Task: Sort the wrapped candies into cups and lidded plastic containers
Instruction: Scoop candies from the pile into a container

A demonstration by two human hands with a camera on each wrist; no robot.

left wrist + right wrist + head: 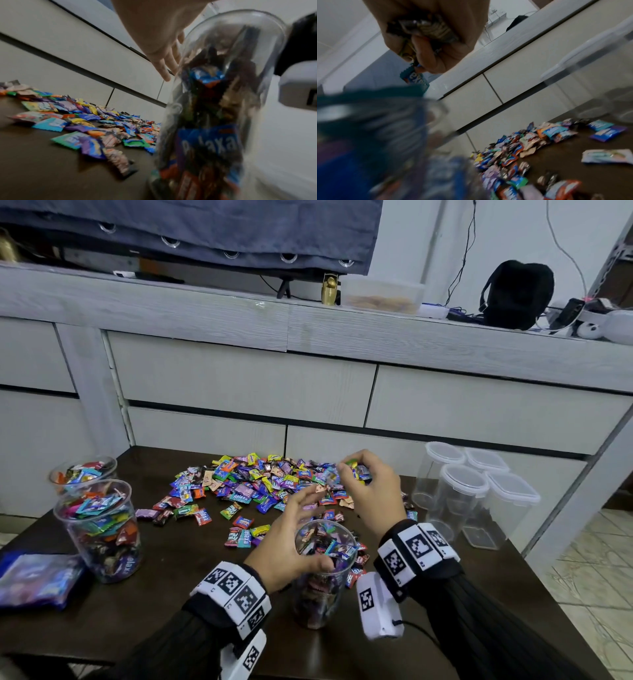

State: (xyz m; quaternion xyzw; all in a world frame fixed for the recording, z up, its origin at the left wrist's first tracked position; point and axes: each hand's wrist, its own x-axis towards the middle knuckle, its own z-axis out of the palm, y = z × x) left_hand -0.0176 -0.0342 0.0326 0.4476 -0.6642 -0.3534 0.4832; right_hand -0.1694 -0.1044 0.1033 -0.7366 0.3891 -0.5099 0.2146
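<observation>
Dark table covered with candy pile. Bunch of candies gripped in right hand. Left hand spread open beside cup. Filling step under way; next, candies likely to be dropped into cup.

We see bare dark wooden tabletop between the two filled clear plastic cups at far left and the clear cup of candies near the front edge. Behind this gap the loose heap of wrapped candies blocks the table's middle. At right, four lidded clear plastic containers stand clustered; a narrow strip of bare wood lies in front of them. A blue plastic bag occupies the left edge.
</observation>
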